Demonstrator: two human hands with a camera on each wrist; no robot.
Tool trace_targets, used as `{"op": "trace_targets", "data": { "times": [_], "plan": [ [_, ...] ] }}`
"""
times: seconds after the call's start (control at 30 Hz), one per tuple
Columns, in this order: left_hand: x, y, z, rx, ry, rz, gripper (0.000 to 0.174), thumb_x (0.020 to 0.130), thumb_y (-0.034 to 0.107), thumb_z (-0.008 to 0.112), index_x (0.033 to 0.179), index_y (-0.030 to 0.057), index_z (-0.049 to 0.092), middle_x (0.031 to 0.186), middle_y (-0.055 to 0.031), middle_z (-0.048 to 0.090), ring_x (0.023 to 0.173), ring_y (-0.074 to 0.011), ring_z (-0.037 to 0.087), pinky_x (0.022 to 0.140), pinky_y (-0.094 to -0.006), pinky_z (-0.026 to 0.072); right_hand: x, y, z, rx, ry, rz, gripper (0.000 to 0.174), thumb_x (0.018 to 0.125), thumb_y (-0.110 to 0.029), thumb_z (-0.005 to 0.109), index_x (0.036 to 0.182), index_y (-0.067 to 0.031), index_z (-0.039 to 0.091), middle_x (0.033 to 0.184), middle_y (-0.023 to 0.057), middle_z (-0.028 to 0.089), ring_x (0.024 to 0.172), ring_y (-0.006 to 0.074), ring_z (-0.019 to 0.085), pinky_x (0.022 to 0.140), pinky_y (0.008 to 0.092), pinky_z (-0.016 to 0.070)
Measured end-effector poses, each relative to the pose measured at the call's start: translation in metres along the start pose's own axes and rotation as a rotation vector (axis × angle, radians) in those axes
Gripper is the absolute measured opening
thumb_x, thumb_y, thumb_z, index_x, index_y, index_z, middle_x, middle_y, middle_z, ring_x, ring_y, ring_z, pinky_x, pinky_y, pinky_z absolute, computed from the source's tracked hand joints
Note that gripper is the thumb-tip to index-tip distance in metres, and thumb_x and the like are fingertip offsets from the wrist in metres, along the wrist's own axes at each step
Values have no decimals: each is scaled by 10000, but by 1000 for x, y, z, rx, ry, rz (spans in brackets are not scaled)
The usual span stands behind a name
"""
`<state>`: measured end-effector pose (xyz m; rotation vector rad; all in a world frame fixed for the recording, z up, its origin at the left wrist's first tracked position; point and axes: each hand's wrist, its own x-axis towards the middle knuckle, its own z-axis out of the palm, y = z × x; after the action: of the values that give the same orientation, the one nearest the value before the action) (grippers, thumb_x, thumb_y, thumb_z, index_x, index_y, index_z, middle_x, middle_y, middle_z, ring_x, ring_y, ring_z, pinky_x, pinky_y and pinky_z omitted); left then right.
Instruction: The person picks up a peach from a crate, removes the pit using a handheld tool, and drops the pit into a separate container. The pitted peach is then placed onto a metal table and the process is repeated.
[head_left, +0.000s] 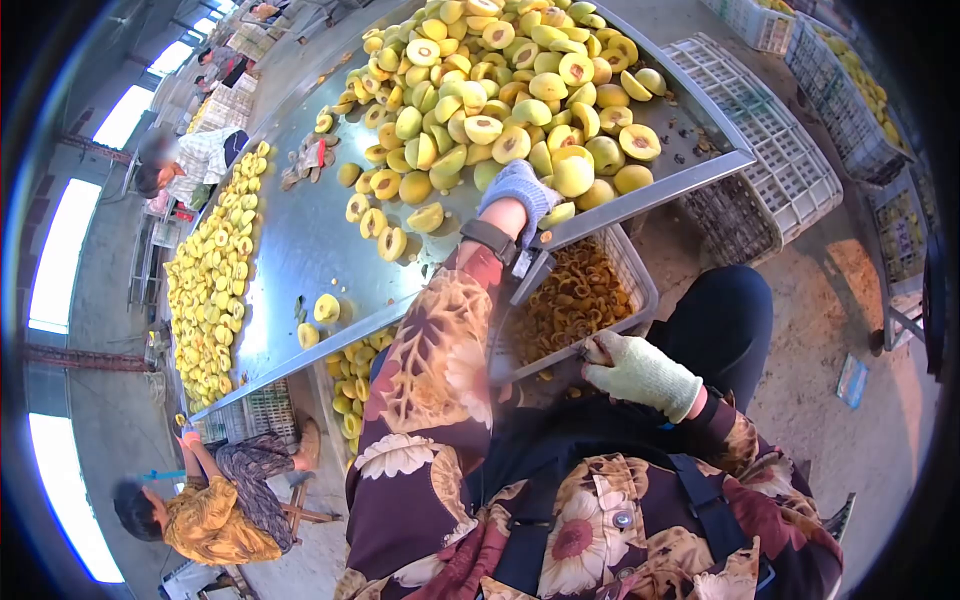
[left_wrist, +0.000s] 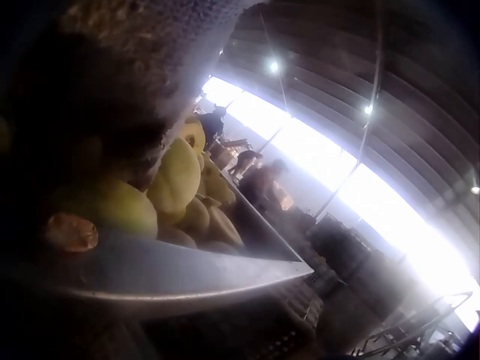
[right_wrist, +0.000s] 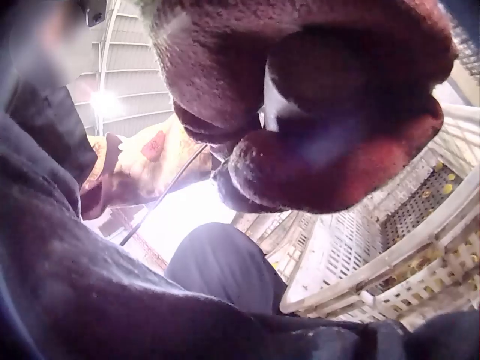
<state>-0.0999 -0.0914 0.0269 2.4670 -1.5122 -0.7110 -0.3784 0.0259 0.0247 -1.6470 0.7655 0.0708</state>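
Note:
My left hand (head_left: pixel 517 197), in a blue-grey knit glove, reaches over the metal table's front edge to the pile of halved yellow-green peaches (head_left: pixel 483 128). In the left wrist view its dark glove (left_wrist: pixel 150 67) lies right over peaches (left_wrist: pixel 176 180) beside the metal rim; its fingertips are hidden. My right hand (head_left: pixel 640 375), in a pale green-white glove, is low over my lap beside the crate of brown curled scraps (head_left: pixel 575 290). In the right wrist view its gloved fingers (right_wrist: pixel 262 169) curl round a dark, rounded thing (right_wrist: pixel 311 75), whose kind I cannot tell.
The metal table (head_left: pixel 290 290) has a raised rim and a second peach pile (head_left: pixel 215 260) at its far left. White plastic crates (head_left: pixel 775 130) stand at the right. Another person (head_left: pixel 215 510) sits at lower left. More peaches (head_left: pixel 352 385) lie beneath the table edge.

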Motion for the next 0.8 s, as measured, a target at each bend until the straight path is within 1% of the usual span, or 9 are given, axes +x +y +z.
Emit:
{"op": "trace_targets", "data": {
  "times": [0.13, 0.2, 0.3, 0.5, 0.53, 0.63, 0.73, 0.77, 0.8],
  "plan": [
    [-18, 3, -13, 29, 83, 17, 535, 714, 407, 779, 1043, -10, 712, 999, -201, 721, 959, -298, 694, 855, -379, 532, -1, 7, 0, -18, 121, -114, 249, 888, -244, 623, 1009, -33, 568, 769, 135, 631, 675, 228, 675, 618, 358, 520],
    [-38, -5, -32, -233, 125, 81, 539, 751, 338, 785, 1130, -24, 661, 1077, -179, 709, 981, -249, 689, 869, -352, 534, -1, 6, -5, 93, 222, -146, 205, 890, -217, 635, 945, -45, 538, 738, 99, 588, 651, 177, 635, 604, 336, 506],
    [-90, -9, -48, -817, 70, 185, 361, 810, 147, 784, 1103, -19, 656, 943, -61, 698, 858, -119, 630, 792, -244, 512, 1, -18, -18, 428, 355, -86, 239, 910, -158, 654, 834, -88, 438, 698, -12, 466, 631, 57, 492, 559, 269, 452],
    [-183, -20, -22, -1156, -132, 264, 456, 838, 174, 772, 1217, -16, 604, 1078, -55, 670, 971, -125, 620, 873, -271, 510, 17, -70, -13, 717, 360, -286, 156, 947, -182, 643, 957, -93, 516, 731, -57, 504, 580, 22, 426, 509, 193, 360],
    [-187, -24, -15, -1156, -123, 324, 493, 846, 171, 768, 1262, -16, 579, 1104, -53, 662, 983, -127, 619, 889, -274, 508, 30, -55, -8, 637, 326, -337, 211, 953, -207, 645, 1079, -75, 539, 744, -51, 521, 584, 24, 442, 529, 183, 380],
    [-211, -32, -2, -1292, -65, 398, 572, 877, 170, 743, 1376, 39, 495, 1195, -38, 625, 1018, -148, 620, 905, -293, 514, 23, -70, 10, 974, 143, -175, 323, 961, -242, 634, 1213, -68, 532, 769, -23, 542, 543, 73, 514, 424, 222, 406],
    [-227, -42, 16, -1537, -72, 189, 531, 905, 181, 712, 1380, 80, 498, 1179, -34, 628, 1028, -147, 614, 877, -292, 520, 20, -73, 25, 955, 40, -124, 345, 963, -327, 619, 1174, -75, 516, 778, -26, 527, 543, 82, 529, 410, 230, 413],
    [-223, -49, 24, -1733, -152, 224, 476, 923, 190, 687, 1357, 96, 516, 1171, -35, 636, 1016, -142, 616, 828, -280, 520, 18, -74, 31, 891, 61, -146, 331, 957, -336, 622, 1139, -78, 519, 760, -26, 525, 542, 75, 522, 429, 229, 421],
    [-221, -56, 30, -1567, 8, 397, 445, 939, 214, 663, 1342, 90, 520, 1178, -52, 637, 1017, -167, 621, 824, -293, 521, 18, -76, 37, 831, 77, -161, 320, 952, -344, 625, 1104, -82, 523, 741, -26, 523, 542, 69, 516, 448, 228, 428]
  ]
}}
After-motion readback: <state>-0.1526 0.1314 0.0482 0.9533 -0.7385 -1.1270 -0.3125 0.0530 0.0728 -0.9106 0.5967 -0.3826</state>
